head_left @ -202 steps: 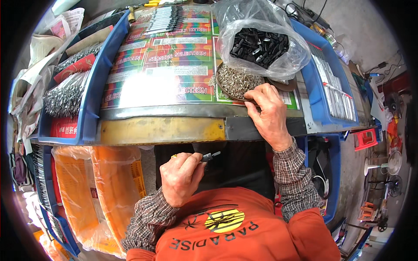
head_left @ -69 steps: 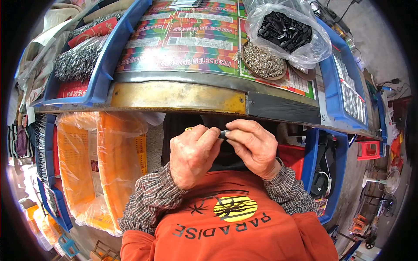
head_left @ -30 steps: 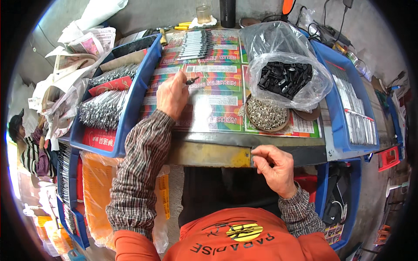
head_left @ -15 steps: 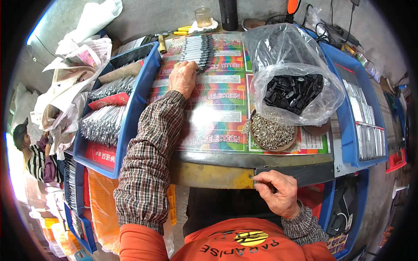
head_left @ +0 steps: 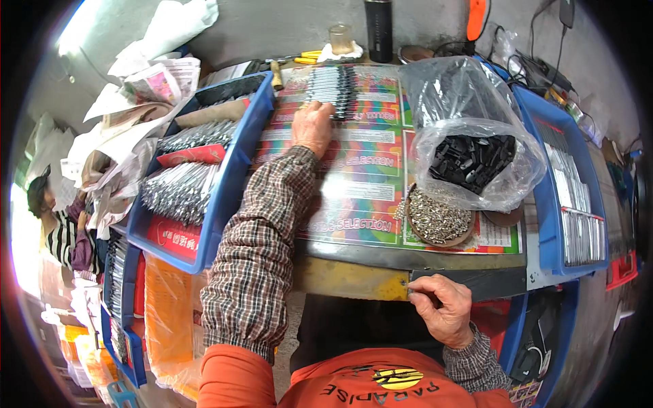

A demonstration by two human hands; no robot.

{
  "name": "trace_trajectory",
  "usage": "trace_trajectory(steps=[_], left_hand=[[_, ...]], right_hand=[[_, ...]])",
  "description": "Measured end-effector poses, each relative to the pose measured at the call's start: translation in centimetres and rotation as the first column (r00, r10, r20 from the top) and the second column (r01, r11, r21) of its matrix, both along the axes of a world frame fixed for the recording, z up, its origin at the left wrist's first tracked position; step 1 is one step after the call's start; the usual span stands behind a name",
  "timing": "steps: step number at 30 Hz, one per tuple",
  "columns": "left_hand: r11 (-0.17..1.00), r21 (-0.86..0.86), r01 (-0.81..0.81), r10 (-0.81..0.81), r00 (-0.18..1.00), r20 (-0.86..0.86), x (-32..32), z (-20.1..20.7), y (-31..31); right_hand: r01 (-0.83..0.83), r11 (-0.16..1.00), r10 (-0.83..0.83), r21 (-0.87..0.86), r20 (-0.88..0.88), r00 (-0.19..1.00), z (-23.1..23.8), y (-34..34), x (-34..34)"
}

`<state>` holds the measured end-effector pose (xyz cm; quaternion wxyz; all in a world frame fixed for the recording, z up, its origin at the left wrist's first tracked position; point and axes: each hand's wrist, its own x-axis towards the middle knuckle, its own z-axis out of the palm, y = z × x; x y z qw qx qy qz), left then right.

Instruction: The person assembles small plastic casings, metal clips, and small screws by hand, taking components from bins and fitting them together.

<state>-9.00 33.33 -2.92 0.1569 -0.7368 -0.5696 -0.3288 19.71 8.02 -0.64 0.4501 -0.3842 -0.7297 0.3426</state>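
Observation:
My left hand [head_left: 314, 128] reaches forward to the near left end of a row of slender silver metal pieces with black ends [head_left: 332, 88], laid side by side on the table mat. Its fingers are bent and closed, their tips touching or close to the row; what they hold is hidden. At the table's front edge, my right hand [head_left: 443, 307] is closed with thumb and forefinger pinched together; anything between them is too small to make out. Beyond it stands a round dish of small shiny metal parts [head_left: 441, 217], beside a clear plastic bag [head_left: 520, 160] of black plastic pieces [head_left: 473, 162].
A blue bin [head_left: 216, 234] with bundles of thin metal pieces flanks the mat [head_left: 350, 228] on the left. Another blue bin [head_left: 552, 224] with silver strips stands right. A black tumbler [head_left: 379, 30] and glass [head_left: 341, 39] are at the back. Someone in stripes [head_left: 62, 238] is far left.
The whole view has shifted slightly, so the table appears farther right and lower. My left hand stays near the row, and my right hand keeps its pinch at the table edge.

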Motion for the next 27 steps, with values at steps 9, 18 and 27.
trace_trajectory(steps=[9, 18, 27], left_hand=[[0.988, -0.036, 0.148, -0.15, 0.986, -0.067, 1.6, 4.1, -11.8], [0.972, 0.003, -0.235, 0.232, 0.953, -0.195, -6.4, 10.0, -20.2], [0.874, -0.162, -0.458, 0.387, 0.858, -0.338, -15.2, 9.7, -17.0]], right_hand=[[0.038, 0.998, -0.039, -0.059, -0.016, 0.999, -0.5, -0.5, 0.2], [0.058, 0.994, -0.062, -0.094, -0.045, 0.997, -0.9, -0.6, -0.2], [0.079, 0.99, -0.086, -0.119, -0.052, 0.995, -0.9, -0.8, -0.5]])
